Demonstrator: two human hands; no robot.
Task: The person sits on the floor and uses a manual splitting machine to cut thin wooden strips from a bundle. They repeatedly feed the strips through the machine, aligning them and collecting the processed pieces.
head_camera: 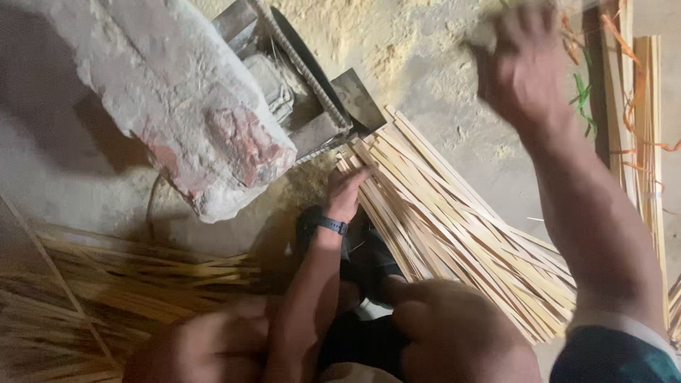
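Observation:
A fan of pale split bamboo strips lies on the dusty ground, its narrow end against a metal blade fixture. My left hand, with a dark band on the wrist, grips the strip ends right beside the blade. My right hand is raised at the upper right, above the ground. It is blurred and seen from the back, so what lies in the palm is hidden. My knees fill the bottom edge.
A big plastered brick block weighs down the blade fixture at the upper left. Darker bamboo slivers are piled at the lower left. More strips with orange ties lie along the right edge. Sawdust covers the ground.

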